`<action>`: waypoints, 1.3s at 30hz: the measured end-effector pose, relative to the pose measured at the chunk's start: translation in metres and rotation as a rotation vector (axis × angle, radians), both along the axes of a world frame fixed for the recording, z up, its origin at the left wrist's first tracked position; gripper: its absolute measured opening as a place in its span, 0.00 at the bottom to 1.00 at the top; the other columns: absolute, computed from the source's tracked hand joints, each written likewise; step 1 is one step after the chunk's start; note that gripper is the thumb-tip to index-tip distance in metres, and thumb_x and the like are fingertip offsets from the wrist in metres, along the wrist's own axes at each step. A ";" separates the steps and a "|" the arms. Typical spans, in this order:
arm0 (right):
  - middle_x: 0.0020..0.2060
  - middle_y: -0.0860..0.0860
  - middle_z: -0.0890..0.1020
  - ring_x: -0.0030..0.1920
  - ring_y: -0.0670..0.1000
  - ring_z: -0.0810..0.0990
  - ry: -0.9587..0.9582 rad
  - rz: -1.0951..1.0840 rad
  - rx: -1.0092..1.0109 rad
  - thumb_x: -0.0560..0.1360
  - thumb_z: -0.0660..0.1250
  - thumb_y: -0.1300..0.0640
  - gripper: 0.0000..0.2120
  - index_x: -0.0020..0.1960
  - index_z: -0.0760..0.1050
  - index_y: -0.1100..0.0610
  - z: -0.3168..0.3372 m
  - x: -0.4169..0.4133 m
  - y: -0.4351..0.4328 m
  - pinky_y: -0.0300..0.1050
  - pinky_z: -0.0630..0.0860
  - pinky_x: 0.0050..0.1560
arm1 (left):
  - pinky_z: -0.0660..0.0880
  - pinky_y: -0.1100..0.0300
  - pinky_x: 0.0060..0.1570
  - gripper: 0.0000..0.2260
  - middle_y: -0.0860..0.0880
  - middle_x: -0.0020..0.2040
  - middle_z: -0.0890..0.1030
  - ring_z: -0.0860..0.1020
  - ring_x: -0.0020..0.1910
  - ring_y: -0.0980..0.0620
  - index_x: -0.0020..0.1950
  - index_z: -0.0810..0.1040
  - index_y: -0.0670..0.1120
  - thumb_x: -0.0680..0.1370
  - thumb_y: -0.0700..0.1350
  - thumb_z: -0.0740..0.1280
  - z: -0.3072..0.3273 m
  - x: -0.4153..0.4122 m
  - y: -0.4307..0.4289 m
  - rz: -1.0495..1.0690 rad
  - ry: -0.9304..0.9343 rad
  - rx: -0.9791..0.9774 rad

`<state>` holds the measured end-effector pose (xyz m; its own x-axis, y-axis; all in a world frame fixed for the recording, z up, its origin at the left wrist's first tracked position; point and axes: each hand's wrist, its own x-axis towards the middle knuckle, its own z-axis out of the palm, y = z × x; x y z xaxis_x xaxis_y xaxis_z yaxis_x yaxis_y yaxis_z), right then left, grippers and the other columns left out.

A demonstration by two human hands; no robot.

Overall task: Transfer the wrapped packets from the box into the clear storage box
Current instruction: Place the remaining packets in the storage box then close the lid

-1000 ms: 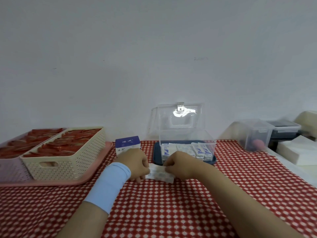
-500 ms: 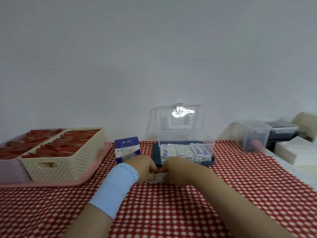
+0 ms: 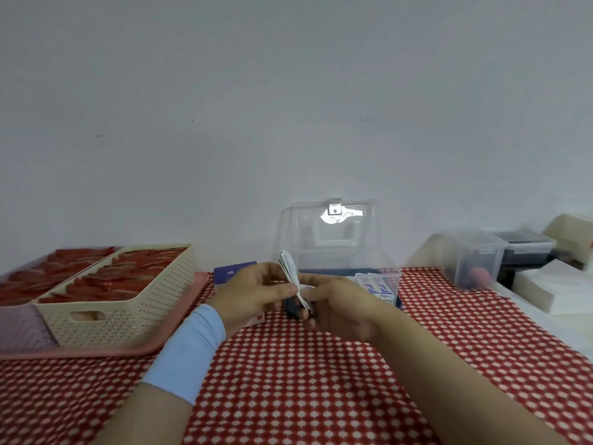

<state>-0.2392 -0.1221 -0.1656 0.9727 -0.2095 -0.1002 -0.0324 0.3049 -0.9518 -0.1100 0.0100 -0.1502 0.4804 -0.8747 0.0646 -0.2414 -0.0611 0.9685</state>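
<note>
Packets [image 3: 293, 278], flat on tablecloth [image 3: 288, 380] a moment ago, now raised and stood on edge, pinched by left hand [image 3: 253, 292] and right hand [image 3: 340, 308]. Drop into clear storage box [image 3: 337, 258] judged next.

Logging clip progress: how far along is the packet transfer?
Done: a row of blue-printed white wrapped packets already stands in the open clear plastic storage box. In hand: left hand and right hand pinch a stack of white packets, on edge, in front of that box. Left: placing this stack. The small blue-and-white carton is mostly hidden, so remaining packets cannot be judged.
</note>
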 end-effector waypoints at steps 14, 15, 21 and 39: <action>0.61 0.37 0.74 0.60 0.37 0.73 -0.183 -0.406 -1.130 0.68 0.76 0.40 0.16 0.45 0.73 0.46 0.029 -0.015 0.012 0.35 0.70 0.56 | 0.82 0.52 0.46 0.15 0.36 0.57 0.82 0.83 0.53 0.42 0.61 0.78 0.37 0.79 0.44 0.66 -0.001 -0.004 -0.002 -0.092 0.573 -0.254; 0.68 0.35 0.68 0.66 0.35 0.68 -0.192 -0.358 -1.222 0.63 0.79 0.40 0.20 0.45 0.73 0.45 0.031 -0.017 0.013 0.31 0.65 0.57 | 0.82 0.51 0.45 0.16 0.36 0.59 0.82 0.83 0.54 0.41 0.62 0.77 0.37 0.78 0.45 0.66 -0.001 -0.006 -0.002 -0.128 0.578 -0.227; 0.70 0.35 0.69 0.63 0.39 0.74 -0.156 -0.266 -1.338 0.61 0.82 0.46 0.21 0.45 0.73 0.48 0.027 -0.014 0.014 0.30 0.70 0.57 | 0.81 0.54 0.41 0.15 0.37 0.53 0.81 0.83 0.46 0.45 0.56 0.80 0.40 0.73 0.47 0.68 -0.004 -0.010 -0.003 -0.195 0.525 -0.147; 0.62 0.42 0.79 0.61 0.46 0.79 -0.121 -0.175 -0.830 0.72 0.72 0.43 0.28 0.68 0.65 0.42 0.037 -0.023 0.008 0.48 0.75 0.64 | 0.83 0.53 0.37 0.21 0.39 0.50 0.84 0.85 0.43 0.44 0.67 0.73 0.39 0.74 0.41 0.66 -0.011 -0.012 -0.003 -0.274 0.652 -0.178</action>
<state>-0.2620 -0.1145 -0.1286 0.9135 -0.3170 0.2548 0.0667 -0.5012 -0.8627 -0.1219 0.0073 -0.1613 0.2354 -0.9719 -0.0079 0.4039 0.0904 0.9103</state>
